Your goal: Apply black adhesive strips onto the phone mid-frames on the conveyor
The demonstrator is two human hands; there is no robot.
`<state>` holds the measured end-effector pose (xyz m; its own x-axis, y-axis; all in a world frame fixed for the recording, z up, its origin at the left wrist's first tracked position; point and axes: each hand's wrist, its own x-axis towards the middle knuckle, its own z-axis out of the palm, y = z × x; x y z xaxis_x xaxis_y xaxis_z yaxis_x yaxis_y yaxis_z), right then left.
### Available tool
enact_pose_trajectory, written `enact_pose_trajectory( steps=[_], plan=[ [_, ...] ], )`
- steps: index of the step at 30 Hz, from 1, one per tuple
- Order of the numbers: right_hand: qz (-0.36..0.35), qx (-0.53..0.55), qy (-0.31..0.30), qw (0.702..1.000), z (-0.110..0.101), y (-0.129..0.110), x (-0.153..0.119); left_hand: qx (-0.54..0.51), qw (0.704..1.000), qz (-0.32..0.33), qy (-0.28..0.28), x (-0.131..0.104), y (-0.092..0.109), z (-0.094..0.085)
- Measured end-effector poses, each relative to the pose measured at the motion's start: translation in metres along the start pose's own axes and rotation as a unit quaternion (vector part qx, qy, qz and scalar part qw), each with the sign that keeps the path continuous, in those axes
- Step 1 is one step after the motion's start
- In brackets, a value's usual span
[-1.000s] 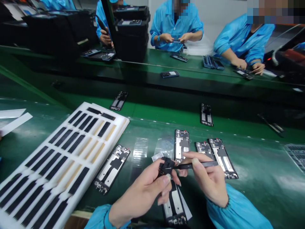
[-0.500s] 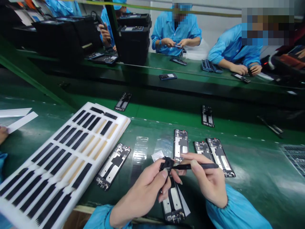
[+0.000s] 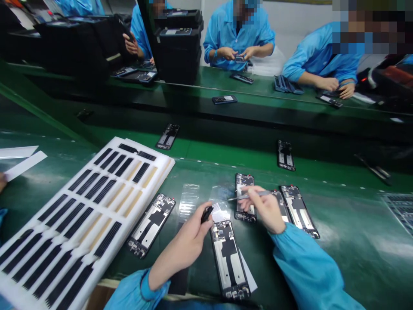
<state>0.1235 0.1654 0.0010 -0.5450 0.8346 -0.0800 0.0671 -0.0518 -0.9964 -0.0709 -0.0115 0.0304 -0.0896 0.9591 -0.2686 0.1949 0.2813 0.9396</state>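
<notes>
My left hand [image 3: 189,241] pinches a small black part [image 3: 207,214], its exact kind unclear, just above the top of an opened phone body [image 3: 229,262]. Beside that part lies a small white printed sheet [image 3: 219,211]. My right hand [image 3: 266,210] grips a pair of tweezers [image 3: 250,196], tips pointing left over the table. Under the right fingers is a second opened phone [image 3: 240,211], partly covered. Two more stand to its right: one mostly hidden by the hand, the other phone [image 3: 297,213] in plain sight. Another opened phone [image 3: 151,226] lies left of my left hand.
A white foam tray [image 3: 66,181] with rows of black strips fills the left side. Clear film strips [image 3: 189,198] lie on the table. Phones [image 3: 167,137] sit on the green belt [image 3: 206,151] ahead. Co-workers in blue sleeves [image 3: 238,34] work beyond it near black stacked trays [image 3: 179,56].
My hands have moved apart. The right hand with the tweezers went up and away from the black part, while the left hand shifted left, uncovering the front phone.
</notes>
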Motion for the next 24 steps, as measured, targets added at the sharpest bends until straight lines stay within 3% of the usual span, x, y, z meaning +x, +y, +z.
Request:
enact_pose_trajectory(
  steps=[2, 5, 7, 10, 17, 24],
  plan=[
    [0.028, -0.032, -0.046, 0.998, 0.003, 0.021, 0.002, 0.176, 0.984, 0.034, -0.009, 0.005, -0.012, 0.000],
    [0.009, -0.074, -0.084, 0.994, 0.006, 0.039, -0.002, 0.401, 0.909, 0.087, -0.066, 0.010, -0.020, 0.000],
    [-0.022, -0.101, -0.112, 0.988, 0.005, 0.042, -0.004, 0.488, 0.860, 0.106, -0.101, 0.012, -0.020, 0.001],
    [-0.062, -0.144, -0.153, 0.976, 0.002, 0.040, -0.005, 0.547, 0.816, 0.126, -0.137, 0.013, -0.021, 0.003],
    [-0.157, -0.179, -0.189, 0.953, 0.005, 0.031, -0.006, 0.591, 0.781, 0.149, -0.134, 0.002, -0.031, 0.008],
    [-0.151, -0.185, -0.208, 0.949, 0.006, 0.029, -0.005, 0.588, 0.784, 0.140, -0.142, -0.003, -0.039, 0.009]
  ],
)
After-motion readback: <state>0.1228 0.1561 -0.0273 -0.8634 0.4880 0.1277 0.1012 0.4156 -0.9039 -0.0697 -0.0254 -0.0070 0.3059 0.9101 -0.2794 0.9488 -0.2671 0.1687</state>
